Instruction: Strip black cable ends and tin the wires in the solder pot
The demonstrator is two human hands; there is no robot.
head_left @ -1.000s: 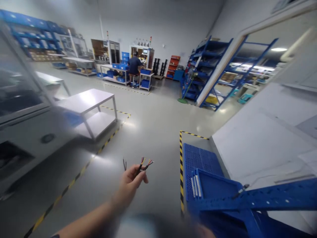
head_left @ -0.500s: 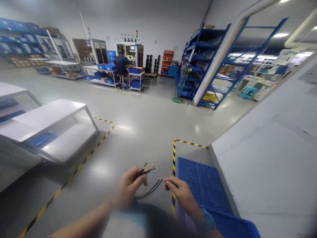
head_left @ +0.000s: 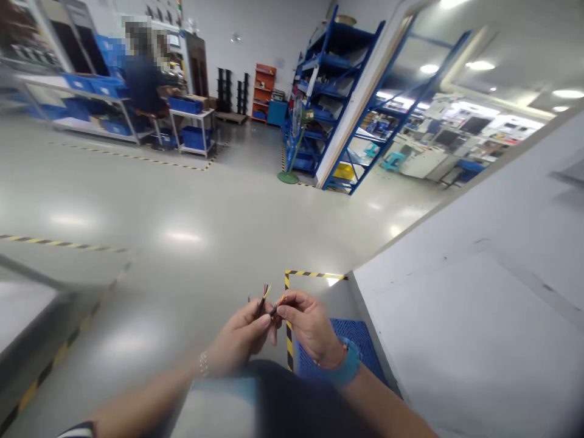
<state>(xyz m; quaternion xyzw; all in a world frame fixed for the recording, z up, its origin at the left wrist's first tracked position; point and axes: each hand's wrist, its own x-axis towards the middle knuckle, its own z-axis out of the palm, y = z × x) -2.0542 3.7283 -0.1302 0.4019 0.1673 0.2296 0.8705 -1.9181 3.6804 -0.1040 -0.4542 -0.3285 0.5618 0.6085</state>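
Black cables [head_left: 261, 306] with thin coloured wires fanned out at their stripped ends are pinched in my left hand [head_left: 244, 331], low in the middle of the view. Red, yellow and dark wires stick up above the fingers. My right hand [head_left: 310, 322], with a blue band [head_left: 349, 363] at its wrist, meets the left one and pinches a second cable end [head_left: 274, 311] between thumb and forefinger. An orange wire tip shows beside those fingertips. The rest of the cable is hidden by my hands.
A blue plastic pallet [head_left: 365, 340] lies at the lower right beside a white wall [head_left: 456, 304]. Yellow-black tape [head_left: 314, 274] marks the floor. A person [head_left: 143, 79] sits at benches at the upper left. A green-based fan [head_left: 288, 177] stands by blue shelving [head_left: 340, 61].
The view has swung to the right. My right hand has moved left to my left hand and now grips one of the wired cable ends there.
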